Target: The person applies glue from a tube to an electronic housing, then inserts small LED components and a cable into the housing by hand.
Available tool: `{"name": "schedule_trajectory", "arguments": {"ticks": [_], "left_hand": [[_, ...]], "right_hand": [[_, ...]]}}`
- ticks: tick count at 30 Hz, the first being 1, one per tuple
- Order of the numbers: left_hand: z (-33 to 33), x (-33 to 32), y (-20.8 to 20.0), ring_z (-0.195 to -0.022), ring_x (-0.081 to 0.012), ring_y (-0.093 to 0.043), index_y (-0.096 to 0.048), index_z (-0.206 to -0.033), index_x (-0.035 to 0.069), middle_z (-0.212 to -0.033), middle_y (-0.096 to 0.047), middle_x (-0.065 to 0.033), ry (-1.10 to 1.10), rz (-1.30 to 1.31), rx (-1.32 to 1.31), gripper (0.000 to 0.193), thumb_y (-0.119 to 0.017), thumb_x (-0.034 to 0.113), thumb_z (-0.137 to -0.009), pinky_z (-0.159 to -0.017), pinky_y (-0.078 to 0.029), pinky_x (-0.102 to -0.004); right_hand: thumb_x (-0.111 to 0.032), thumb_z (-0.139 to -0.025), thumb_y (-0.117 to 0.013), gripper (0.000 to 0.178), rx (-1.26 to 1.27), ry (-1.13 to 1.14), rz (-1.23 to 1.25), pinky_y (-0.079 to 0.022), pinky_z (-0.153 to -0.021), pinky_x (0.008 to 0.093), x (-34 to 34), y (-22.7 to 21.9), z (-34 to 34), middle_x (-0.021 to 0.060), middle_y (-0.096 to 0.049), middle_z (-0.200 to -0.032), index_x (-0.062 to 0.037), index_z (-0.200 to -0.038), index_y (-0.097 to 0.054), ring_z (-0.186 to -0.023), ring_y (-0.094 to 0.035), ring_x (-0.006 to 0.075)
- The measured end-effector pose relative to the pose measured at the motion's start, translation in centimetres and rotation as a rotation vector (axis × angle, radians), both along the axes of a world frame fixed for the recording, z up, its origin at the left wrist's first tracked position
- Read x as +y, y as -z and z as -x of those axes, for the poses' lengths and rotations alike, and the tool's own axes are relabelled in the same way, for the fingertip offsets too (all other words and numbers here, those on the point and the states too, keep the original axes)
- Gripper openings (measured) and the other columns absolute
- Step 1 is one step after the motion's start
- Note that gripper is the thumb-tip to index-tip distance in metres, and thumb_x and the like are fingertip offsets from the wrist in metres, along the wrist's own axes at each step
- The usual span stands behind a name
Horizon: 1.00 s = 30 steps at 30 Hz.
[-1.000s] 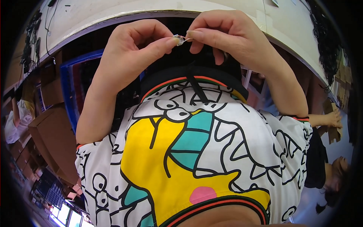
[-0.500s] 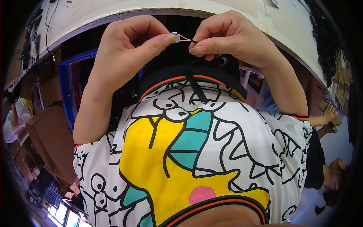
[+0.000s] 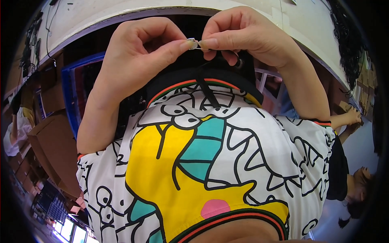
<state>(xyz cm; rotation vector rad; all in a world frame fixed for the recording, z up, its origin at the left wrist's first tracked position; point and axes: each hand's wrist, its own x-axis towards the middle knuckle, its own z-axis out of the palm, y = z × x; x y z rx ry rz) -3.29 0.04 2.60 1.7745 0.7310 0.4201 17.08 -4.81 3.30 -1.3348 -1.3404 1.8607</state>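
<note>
In front of my waist, my left hand (image 3: 139, 56) pinches a small whitish connector (image 3: 193, 42) between thumb and forefinger. Its details are mostly hidden by the fingertips. Close against it, my right hand (image 3: 245, 36) pinches thin light-coloured wires (image 3: 199, 48) running from the connector, thumb on the near side. Only a short length of wire shows between the two sets of fingertips. The other fingers of my right hand are curled beneath.
A pale workbench (image 3: 154, 7) curves along the far side, with black cable bundles (image 3: 349, 48) hanging at its right. To the left are a cardboard box (image 3: 54, 150) and a blue-edged bin (image 3: 71, 89). Another person (image 3: 338, 174) is at the right.
My right hand has moved left, bringing its fingertips up to the connector and shortening the visible wire. The left hand keeps its pinch, shifted slightly right.
</note>
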Motion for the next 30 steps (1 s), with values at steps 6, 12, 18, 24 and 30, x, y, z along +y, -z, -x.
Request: {"name": "schedule_trajectory", "arguments": {"ticks": [6,12,18,24,30], "left_hand": [[0.0,0.6,0.8,-0.059,-0.0027,-0.047,-0.06,-0.077,0.0,-0.064,-0.054,0.0015,0.028,0.018,-0.036,0.014,-0.062,0.013,-0.077,-0.052,-0.037,-0.0155],[-0.1,0.9,1.5,-0.065,-0.0044,-0.05,-0.06,-0.081,-0.001,-0.069,-0.056,-0.0003,0.074,0.226,-0.13,0.015,-0.061,0.014,-0.078,-0.058,-0.039,-0.0164],[-0.5,0.7,1.9,-0.067,-0.0046,-0.049,-0.06,-0.083,0.001,-0.073,-0.056,-0.0009,0.064,0.445,-0.287,0.015,-0.061,0.015,-0.078,-0.06,-0.038,-0.0153],[-2.0,0.0,2.7,-0.063,-0.0037,-0.047,-0.06,-0.086,0.003,-0.073,-0.057,-0.0006,-0.165,0.618,-0.481,0.015,-0.062,0.016,-0.078,-0.057,-0.036,-0.0162],[-2.3,0.3,1.6,-0.069,-0.0042,-0.051,-0.061,-0.085,0.003,-0.074,-0.059,-0.0017,-0.158,0.474,-0.404,0.014,-0.062,0.016,-0.078,-0.059,-0.037,-0.0157]], "right_hand": [[-0.016,-0.085,-0.052,0.015,0.008,0.006,0.134,-0.048,-0.057,0.0244,0.6,-0.3,-0.2,0.0042,-0.06,-0.071,-0.0033,-0.083,-0.06,-0.065,-0.058,0.0123],[-0.023,-0.08,-0.058,0.02,0.061,0.048,-0.067,-0.039,-0.049,0.0147,-0.1,0.9,-0.2,0.0046,-0.06,-0.07,-0.0032,-0.08,-0.06,-0.053,-0.05,0.0041],[-0.023,-0.081,-0.056,0.02,0.213,0.047,0.066,-0.039,-0.051,0.0145,0.0,0.9,-0.2,0.0044,-0.059,-0.073,-0.0038,-0.084,-0.058,-0.056,-0.051,0.0048],[-0.003,-0.082,-0.053,0.015,-0.012,0.357,-0.707,-0.046,-0.067,0.0192,-1.5,1.9,0.8,0.0059,-0.058,-0.087,0.0027,-0.096,-0.054,-0.075,-0.056,0.0091],[-0.002,-0.082,-0.054,0.014,-0.139,0.287,-0.717,-0.046,-0.064,0.0175,-1.2,2.0,-0.4,0.0044,-0.058,-0.086,0.0019,-0.094,-0.056,-0.074,-0.055,0.0072]]}}
